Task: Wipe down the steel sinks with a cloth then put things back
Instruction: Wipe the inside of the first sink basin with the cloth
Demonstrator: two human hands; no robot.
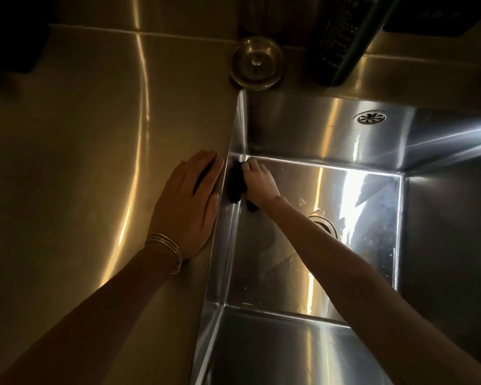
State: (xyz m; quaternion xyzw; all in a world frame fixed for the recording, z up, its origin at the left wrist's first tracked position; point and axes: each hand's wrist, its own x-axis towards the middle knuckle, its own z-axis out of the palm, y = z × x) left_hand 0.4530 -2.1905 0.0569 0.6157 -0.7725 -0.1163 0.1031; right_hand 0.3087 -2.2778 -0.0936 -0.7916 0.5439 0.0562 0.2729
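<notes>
Fingers (251, 167) of the right hand (260, 186) curl round a dark crumpled cloth (234, 186), pressing it into the far left bottom corner of the rectangular brushed-steel sink (303, 129). The left hand (188, 207) lies flat, fingers straight, on the steel table (81, 162), touching the sink's left rim. Thin silver bangles (165, 250) circle its wrist.

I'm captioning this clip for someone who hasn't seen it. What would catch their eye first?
The right hand gripping a dark cloth in the far left corner of the steel sink. Next, the left hand lying flat on the counter at the sink's rim, bangles on its wrist.
</notes>
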